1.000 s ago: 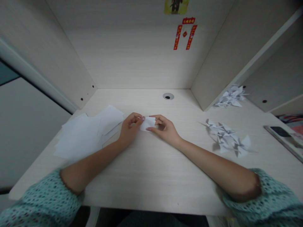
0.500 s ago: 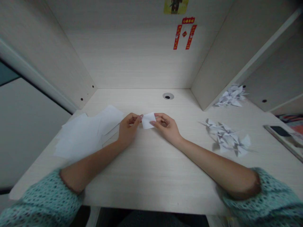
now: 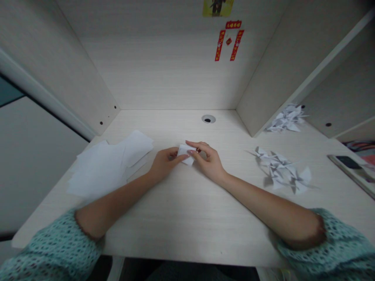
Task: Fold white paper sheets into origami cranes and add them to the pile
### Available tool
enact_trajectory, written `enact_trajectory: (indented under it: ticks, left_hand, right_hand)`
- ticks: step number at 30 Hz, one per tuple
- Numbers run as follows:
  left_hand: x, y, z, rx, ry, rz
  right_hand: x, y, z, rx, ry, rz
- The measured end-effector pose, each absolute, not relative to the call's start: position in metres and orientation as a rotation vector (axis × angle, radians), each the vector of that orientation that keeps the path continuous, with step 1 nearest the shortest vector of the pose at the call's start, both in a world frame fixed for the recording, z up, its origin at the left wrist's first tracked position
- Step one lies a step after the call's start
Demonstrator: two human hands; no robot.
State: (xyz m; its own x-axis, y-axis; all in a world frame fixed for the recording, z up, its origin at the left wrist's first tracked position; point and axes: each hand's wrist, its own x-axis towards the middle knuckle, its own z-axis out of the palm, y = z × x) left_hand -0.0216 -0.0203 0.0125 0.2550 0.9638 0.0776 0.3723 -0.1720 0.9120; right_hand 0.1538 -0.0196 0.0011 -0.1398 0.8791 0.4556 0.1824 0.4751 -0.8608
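A small folded piece of white paper [image 3: 184, 149] is held between both hands over the middle of the desk. My left hand [image 3: 166, 162] grips its left side, with the thumb lying across the lower front and the fingers behind. On the right side, my right hand [image 3: 208, 158] pinches the paper, its thumb on the front face and its index finger along the top edge. The two thumb tips are close together on the paper. Some of the fingers behind it are hidden.
Loose white paper sheets [image 3: 99, 168] lie in a pile on the left. Several folded paper cranes [image 3: 281, 169] sit on the right, with another heap of them [image 3: 287, 119] by the upright panel [image 3: 272, 74]. A phone [image 3: 351, 171] rests at the far right; a cable hole [image 3: 208, 119] is at the back.
The paper has shifted slightly right and down and tilted. My left hand has moved right, its thumb now across the front of the paper. My right index finger has stretched along the top.
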Motion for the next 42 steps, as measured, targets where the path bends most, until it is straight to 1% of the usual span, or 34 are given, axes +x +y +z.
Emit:
enact_trajectory:
  ticks: [3,7,17,35,42]
  left_hand:
    - [-0.0202,-0.0234,0.0149,1.7,1.292,0.849]
    - [-0.0189,-0.0249,0.0157,1.65,1.29,0.889]
    - [-0.0167,-0.0262,0.0084,1.537,1.25,0.871]
    - [-0.0144,-0.0281,0.0114,1.572,1.284,0.865]
    - [-0.0153,-0.0275,0.0097,1.576,1.279,0.852]
  right_hand:
    - [0.1534,-0.0224,0.0029,-0.968,-1.575,0.819]
    - [0.1535,-0.0207,0.0015,-0.997,-1.502,0.89]
    - [0.1517,-0.0152,-0.0052,-1.046,-1.318,1.148]
    - [0.1527,-0.0156,-0.002,-1.038,-1.377,1.089]
    - [0.1528,-0.0155,-0.0002,-1.06,-1.322,1.147]
